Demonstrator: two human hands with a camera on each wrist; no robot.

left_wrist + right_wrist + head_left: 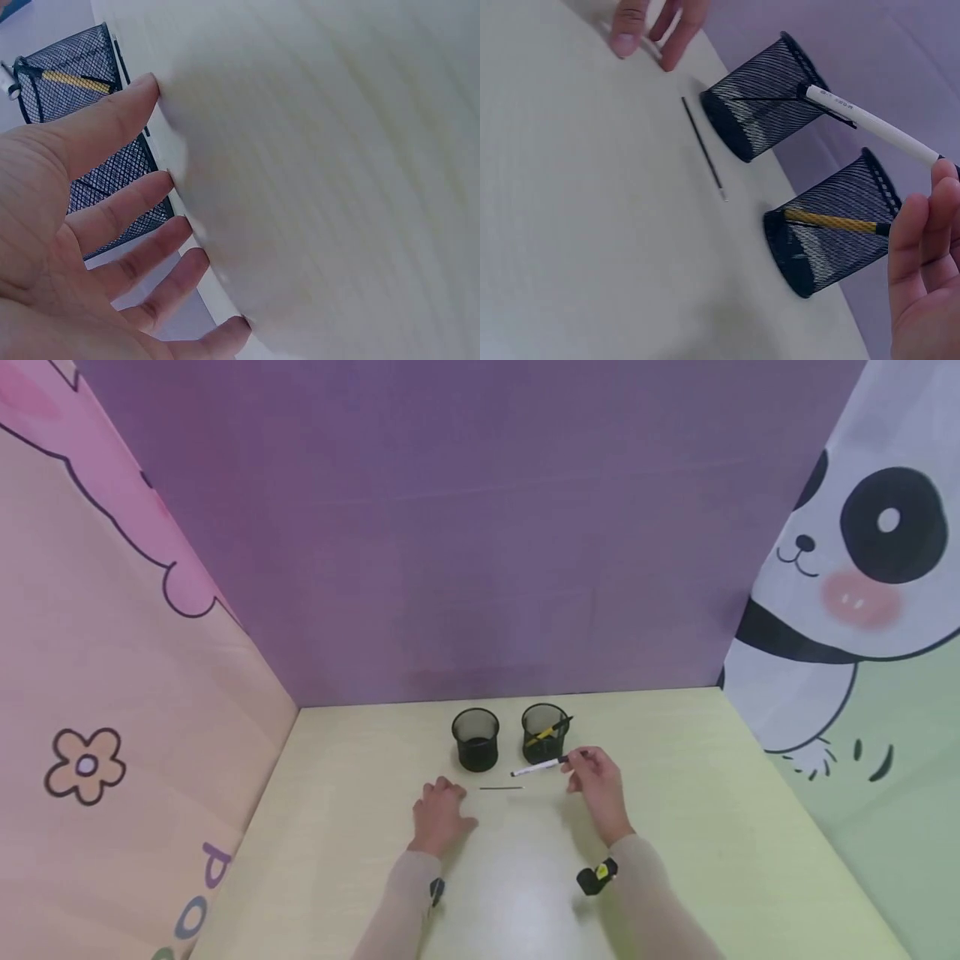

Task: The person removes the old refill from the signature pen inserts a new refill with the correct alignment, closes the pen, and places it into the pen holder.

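Note:
My right hand [597,787] pinches a white pen [538,767] by one end, just in front of the right-hand black mesh pen holder [543,753]. That pen's black clip end shows in the right wrist view, pointing away from the fingers [909,232]. On the table lies a thin black pen refill [501,788] with a pale tip [724,196]. Left of it my left hand [440,817] rests with spread fingers, its fingertips [180,225] on the tabletop, holding nothing. A yellow-and-black pen [829,220] leans inside the right-hand holder.
A second black mesh pen holder [477,754] stands to the left; a thin dark stick [761,99] shows through its mesh. Behind both rises a purple wall [480,568]. Printed side panels flank the pale table [337,860]. Small black devices sit at both wrists.

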